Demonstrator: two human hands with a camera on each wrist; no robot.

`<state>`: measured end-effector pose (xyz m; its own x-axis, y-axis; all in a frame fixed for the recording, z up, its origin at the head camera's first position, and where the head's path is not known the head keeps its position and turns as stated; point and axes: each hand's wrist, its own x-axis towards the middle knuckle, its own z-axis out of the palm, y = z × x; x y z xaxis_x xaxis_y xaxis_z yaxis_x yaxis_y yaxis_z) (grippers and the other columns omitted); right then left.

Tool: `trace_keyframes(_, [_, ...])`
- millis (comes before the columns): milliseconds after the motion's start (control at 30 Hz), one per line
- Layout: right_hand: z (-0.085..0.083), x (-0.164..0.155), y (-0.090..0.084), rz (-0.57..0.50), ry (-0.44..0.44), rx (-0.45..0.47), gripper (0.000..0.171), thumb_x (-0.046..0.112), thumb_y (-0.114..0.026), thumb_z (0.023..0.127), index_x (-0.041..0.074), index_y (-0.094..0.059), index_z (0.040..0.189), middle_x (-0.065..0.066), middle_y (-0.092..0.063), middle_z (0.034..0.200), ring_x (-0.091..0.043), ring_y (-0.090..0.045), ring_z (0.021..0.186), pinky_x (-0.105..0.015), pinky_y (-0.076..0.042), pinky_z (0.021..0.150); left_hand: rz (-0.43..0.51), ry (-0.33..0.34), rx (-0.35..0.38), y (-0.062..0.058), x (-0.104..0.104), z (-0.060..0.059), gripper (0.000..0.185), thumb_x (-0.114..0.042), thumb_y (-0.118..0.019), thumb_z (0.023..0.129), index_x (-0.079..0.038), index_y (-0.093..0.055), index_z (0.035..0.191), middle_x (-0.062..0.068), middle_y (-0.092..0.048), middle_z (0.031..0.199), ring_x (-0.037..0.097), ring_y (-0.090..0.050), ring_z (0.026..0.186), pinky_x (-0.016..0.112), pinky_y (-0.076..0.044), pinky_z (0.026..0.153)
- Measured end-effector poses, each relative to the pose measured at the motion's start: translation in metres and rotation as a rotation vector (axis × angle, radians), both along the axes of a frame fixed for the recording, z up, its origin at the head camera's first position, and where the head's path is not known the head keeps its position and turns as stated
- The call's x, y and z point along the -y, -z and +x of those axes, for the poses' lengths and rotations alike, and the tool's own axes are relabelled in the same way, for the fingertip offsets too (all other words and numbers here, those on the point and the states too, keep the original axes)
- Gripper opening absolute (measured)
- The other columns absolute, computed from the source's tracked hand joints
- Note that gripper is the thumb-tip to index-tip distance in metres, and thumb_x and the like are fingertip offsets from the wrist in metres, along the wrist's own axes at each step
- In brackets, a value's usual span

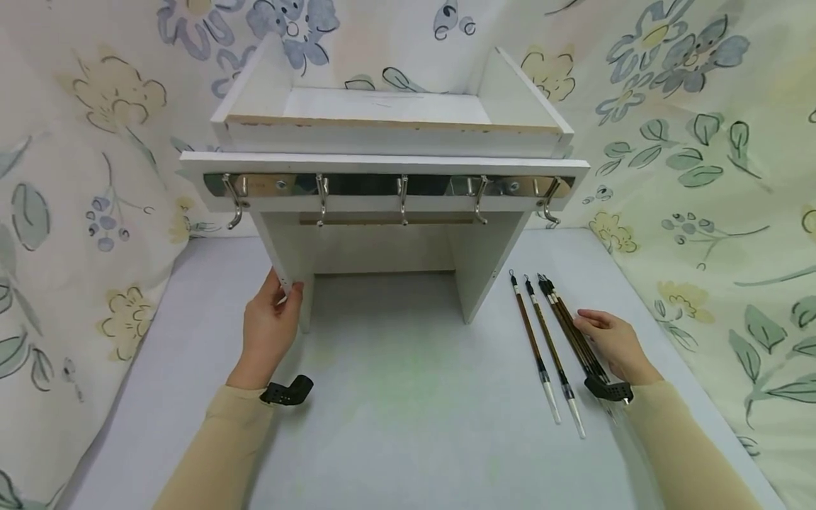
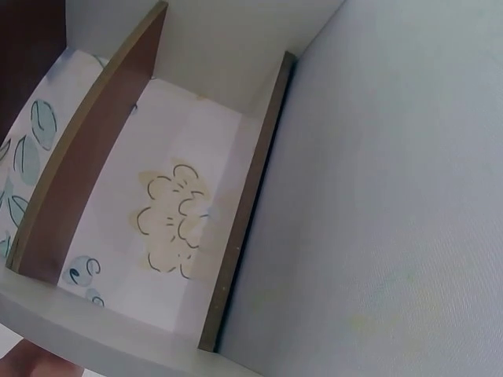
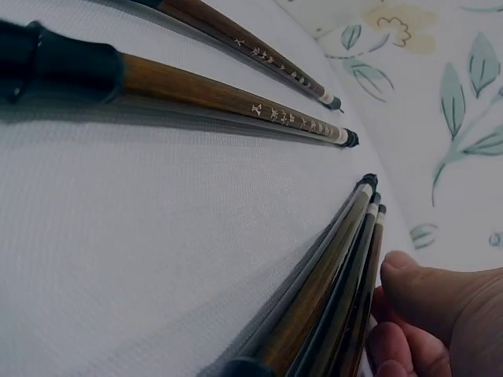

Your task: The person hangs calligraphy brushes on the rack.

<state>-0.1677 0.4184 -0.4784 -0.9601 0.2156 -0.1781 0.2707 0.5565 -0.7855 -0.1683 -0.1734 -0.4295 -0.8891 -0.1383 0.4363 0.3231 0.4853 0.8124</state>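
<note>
Brushes (image 1: pixel 570 333) with the white rack (image 1: pixel 389 152) are what the two hands work at, on a pale grey table (image 1: pixel 408 411) hemmed in by floral cloth (image 1: pixel 707 142) at the back and both sides.

Largest is the rack, standing upright at the far middle of the table: a shallow tray on top, a front board under it, two side panels reaching down to the surface. A shiny metal strip (image 1: pixel 389 185) runs along the front board and carries five hooks (image 1: pixel 402 200), all bare.

The left hand (image 1: pixel 270 329) grips the lower front edge of the rack's left side panel, thumb on the inner side and fingers curled round the outer one. The left wrist view shows only the rack's underside and a sliver of finger.

Right of the rack lie the brushes, dark brown handles, loop ends pointing away from the person. Two lie singly and a little apart, pale tips nearest the person; three more form a tight bundle just right of them.

The right hand (image 1: pixel 615 343) rests against that bundle from the right. In the right wrist view its fingertips (image 3: pixel 393 345) are pressed together, touching the bundle's outermost handle, the thumb (image 3: pixel 440 294) above them.
</note>
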Motion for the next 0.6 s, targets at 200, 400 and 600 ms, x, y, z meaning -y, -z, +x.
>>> trace_keyframes(200, [-0.0024, 0.0026, -0.0013, 0.031, 0.015, 0.017, 0.054, 0.036, -0.061, 0.096, 0.0, -0.052, 0.135, -0.016, -0.061, 0.121, -0.003, -0.056, 0.091, -0.011, -0.048, 0.071, -0.002, -0.002, -0.007, 0.0007, 0.0005, -0.0009, 0.044, -0.021, -0.055, 0.099, -0.021, -0.05, 0.142, 0.016, -0.057, 0.133, 0.035, -0.061, 0.11, 0.045, -0.055, 0.081])
trace_keyframes(400, [-0.0045, 0.0059, -0.0051, 0.042, 0.015, 0.062, 0.051, 0.033, -0.061, 0.096, 0.0, -0.052, 0.134, -0.017, -0.061, 0.121, -0.011, -0.058, 0.096, -0.015, -0.048, 0.074, -0.006, -0.003, -0.011, 0.0008, 0.0008, 0.0002, 0.045, -0.02, -0.055, 0.099, -0.021, -0.049, 0.143, 0.015, -0.056, 0.133, 0.034, -0.06, 0.111, 0.044, -0.055, 0.082])
trace_keyframes(600, [-0.005, 0.0077, -0.009, 0.073, -0.005, 0.074, 0.053, 0.034, -0.063, 0.095, -0.003, -0.053, 0.132, -0.018, -0.062, 0.118, -0.015, -0.058, 0.096, -0.016, -0.048, 0.072, 0.001, 0.008, -0.002, 0.0009, 0.0005, 0.0, 0.047, -0.019, -0.055, 0.099, -0.023, -0.047, 0.145, 0.014, -0.056, 0.134, 0.033, -0.06, 0.111, 0.043, -0.054, 0.083])
